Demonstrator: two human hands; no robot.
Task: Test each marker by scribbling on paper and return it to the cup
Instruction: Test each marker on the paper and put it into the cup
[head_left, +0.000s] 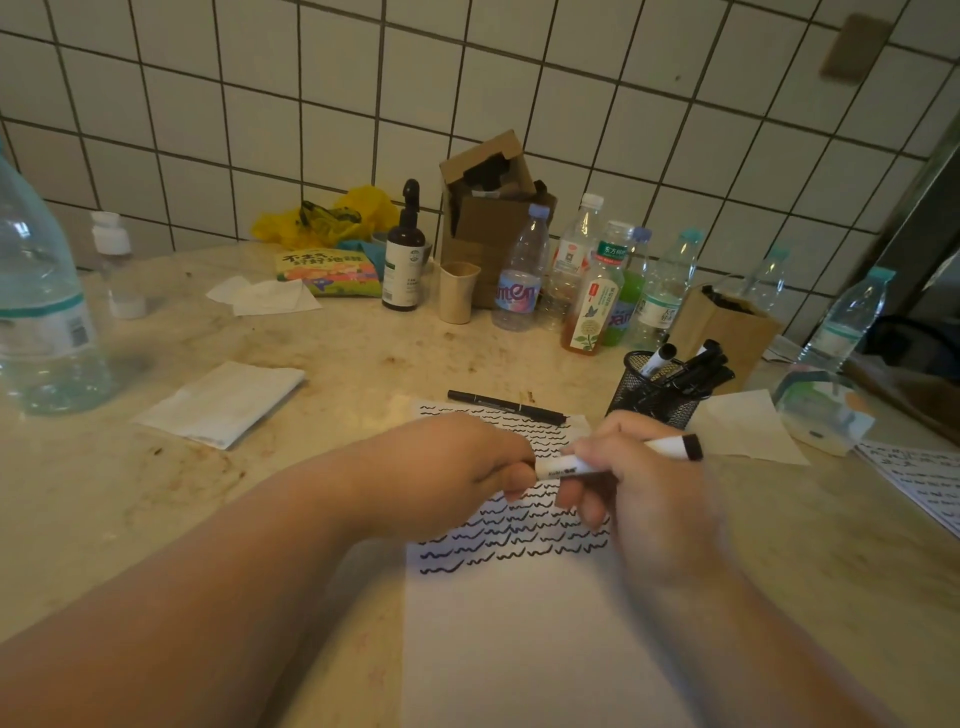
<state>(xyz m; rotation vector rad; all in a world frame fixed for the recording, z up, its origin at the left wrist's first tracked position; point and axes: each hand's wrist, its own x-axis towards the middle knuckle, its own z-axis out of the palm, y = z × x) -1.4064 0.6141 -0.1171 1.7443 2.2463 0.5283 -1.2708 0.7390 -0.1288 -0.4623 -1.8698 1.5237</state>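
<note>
A white marker with a black end lies level between both hands, above a sheet of paper covered in black wavy scribbles on its upper half. My right hand wraps the marker's barrel. My left hand pinches the marker's left end; whether a cap is there is hidden by the fingers. A black mesh cup with several markers stands just behind my right hand. A thin black pen lies across the paper's top edge.
Several plastic bottles and cardboard boxes line the tiled wall. A large water bottle stands at the left. Folded tissues lie left of the paper, a second scribbled sheet at the right edge.
</note>
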